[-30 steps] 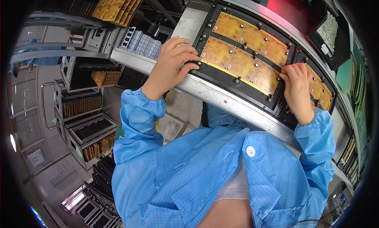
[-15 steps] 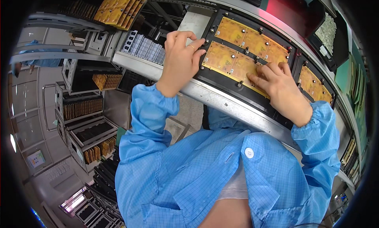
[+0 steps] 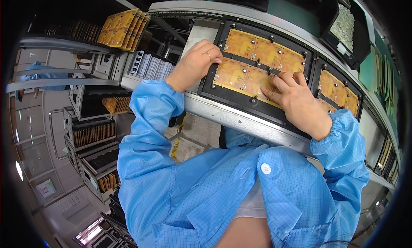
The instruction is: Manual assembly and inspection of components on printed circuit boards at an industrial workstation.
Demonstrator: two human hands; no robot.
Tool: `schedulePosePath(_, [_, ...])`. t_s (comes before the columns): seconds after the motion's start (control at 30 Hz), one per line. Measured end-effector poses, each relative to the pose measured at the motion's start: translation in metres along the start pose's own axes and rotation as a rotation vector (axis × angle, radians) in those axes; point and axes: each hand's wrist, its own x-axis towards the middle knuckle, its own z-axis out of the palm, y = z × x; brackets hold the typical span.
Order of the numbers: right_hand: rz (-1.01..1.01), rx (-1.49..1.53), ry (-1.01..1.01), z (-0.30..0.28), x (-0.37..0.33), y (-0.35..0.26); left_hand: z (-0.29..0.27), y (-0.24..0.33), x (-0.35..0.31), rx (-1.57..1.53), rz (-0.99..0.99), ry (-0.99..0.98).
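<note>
A black carrier frame [image 3: 206,90] holds yellow circuit boards in two rows, with small dark knobs between and around them. My left hand [image 3: 195,65] is closed, fingertips together at the frame's left edge beside the corner of the near board [image 3: 231,74]; what they grip, if anything, is hidden. On the right part of that near board rest the bent, slightly spread fingers of my right hand [image 3: 300,103], which covers its right end. The far board [image 3: 266,50] lies flat beyond, untouched.
A second black frame with yellow boards [image 3: 339,91] adjoins on the right. Beyond it stands a black bin of pale pieces [image 3: 343,27]. Upright yellow boards [image 3: 122,29] stand in a rack at the far left. A metal rail [image 3: 240,119] runs along the near side.
My left hand's fingers have drawn closer together at the frame's edge. My right hand stays on the near board. The whole view has shifted slightly.
</note>
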Motion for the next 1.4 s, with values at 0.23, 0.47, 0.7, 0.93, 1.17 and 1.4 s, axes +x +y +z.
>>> schedulePosePath(0.23, [0.015,-0.027,-0.014,-0.001,0.003,-0.003,0.009,-0.006,0.016,0.077,-0.209,0.278])
schedulePosePath(0.47, [0.035,-0.062,0.040,0.006,0.001,-0.008,0.012,-0.021,0.020,-0.034,-0.237,0.128])
schedulePosePath(0.7, [-0.008,-0.090,0.037,0.004,0.005,-0.006,0.003,-0.023,0.021,-0.040,-0.127,0.066])
schedulePosePath(0.93, [-0.030,0.117,0.009,-0.014,-0.002,0.014,-0.005,-0.023,0.016,0.005,-0.032,-0.012])
schedulePosePath(1.17, [0.983,-0.136,0.209,-0.032,-0.137,0.128,0.000,0.003,-0.018,-0.297,-0.632,0.095])
schedulePosePath(1.4, [1.389,0.105,-0.042,0.026,-0.210,0.157,-0.034,0.055,0.051,-0.167,-0.391,-0.013])
